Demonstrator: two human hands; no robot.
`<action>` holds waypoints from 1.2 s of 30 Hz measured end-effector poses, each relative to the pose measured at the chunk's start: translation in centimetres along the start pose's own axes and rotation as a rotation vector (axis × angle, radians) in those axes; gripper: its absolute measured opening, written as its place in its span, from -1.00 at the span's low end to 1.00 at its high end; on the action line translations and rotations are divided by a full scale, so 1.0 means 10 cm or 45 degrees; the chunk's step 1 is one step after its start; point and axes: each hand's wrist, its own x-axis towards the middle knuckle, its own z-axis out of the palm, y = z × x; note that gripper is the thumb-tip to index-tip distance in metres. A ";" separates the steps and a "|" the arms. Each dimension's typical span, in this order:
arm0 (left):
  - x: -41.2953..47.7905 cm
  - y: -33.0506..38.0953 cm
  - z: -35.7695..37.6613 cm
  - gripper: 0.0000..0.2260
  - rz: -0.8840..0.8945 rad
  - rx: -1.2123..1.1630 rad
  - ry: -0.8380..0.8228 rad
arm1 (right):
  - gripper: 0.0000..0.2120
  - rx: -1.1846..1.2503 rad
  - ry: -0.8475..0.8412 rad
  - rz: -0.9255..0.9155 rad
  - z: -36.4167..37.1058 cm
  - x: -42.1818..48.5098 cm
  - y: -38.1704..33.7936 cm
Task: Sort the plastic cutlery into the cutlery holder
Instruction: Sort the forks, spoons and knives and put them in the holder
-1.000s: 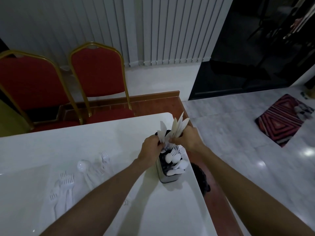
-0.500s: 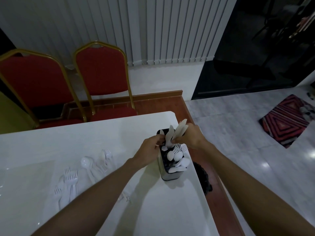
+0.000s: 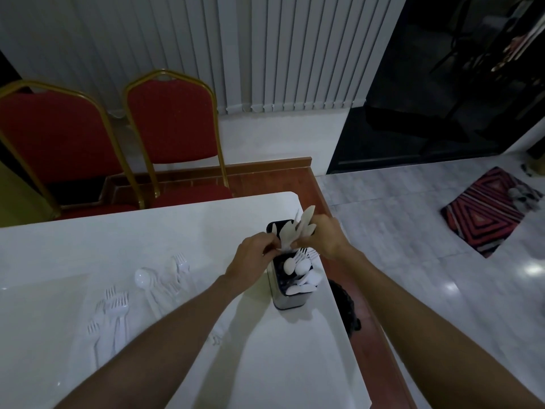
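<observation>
Feeding bunch of white plastic knives [image 3: 296, 231] into far compartment of cutlery holder [image 3: 287, 302], centre frame, near right edge of worktop [image 3: 177, 231]. Our right hand [image 3: 328, 236] curled round bunch; left hand [image 3: 253, 256] pinches its lower part. Sorted spoons [image 3: 298, 267] and sorted forks [image 3: 308, 255] stand in nearer compartments. Left, we judge: loose forks [image 3: 113, 312] lower left, loose spoon [image 3: 143, 278] nearby. Cutlery thin, white, glossy; holder dark inside.

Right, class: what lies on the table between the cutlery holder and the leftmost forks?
Head view: a white spoon and a small heap of more forks, then the left forearm nearer the holder.
</observation>
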 end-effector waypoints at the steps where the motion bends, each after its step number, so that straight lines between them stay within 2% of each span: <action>1: 0.02 0.03 -0.01 -0.96 0.003 0.006 0.053 | -0.66 -0.004 -0.003 -0.029 -0.01 -0.01 -0.01; 5: 0.13 0.04 -0.12 -0.93 -0.080 -0.132 0.214 | -0.64 0.125 0.115 -0.099 -0.14 -0.06 -0.06; 9: 0.08 0.04 -0.04 -0.93 -0.127 -0.151 0.140 | -0.72 0.113 0.128 -0.142 -0.08 -0.09 -0.06; 13: 0.02 0.09 0.06 -0.93 -0.243 -0.261 0.201 | -0.73 0.054 0.164 -0.211 -0.09 -0.10 -0.05; 17: 0.00 0.07 0.04 -0.94 -0.264 -0.258 0.215 | -0.90 0.052 0.303 -0.293 -0.06 -0.10 0.01; 22: -0.04 0.03 0.00 -0.91 -0.243 -0.254 0.171 | -0.52 0.054 0.295 -0.230 0.09 -0.18 0.05; 27: -0.22 -0.16 -0.20 -0.83 -0.281 -0.181 0.232 | -0.64 -0.027 0.586 -0.363 0.18 -0.26 -0.20; 30: -0.46 -0.43 -0.36 -0.83 -0.360 -0.087 0.279 | -0.70 0.066 0.531 -0.501 0.36 -0.37 -0.56; 33: -0.85 -0.77 -0.52 -0.82 -0.477 0.034 0.290 | -0.76 0.029 0.416 -0.710 0.80 -0.41 -0.83; 36: -1.30 -1.17 -0.60 -0.74 -0.545 0.138 0.189 | -0.77 0.019 0.167 -0.665 1.32 -0.41 -0.91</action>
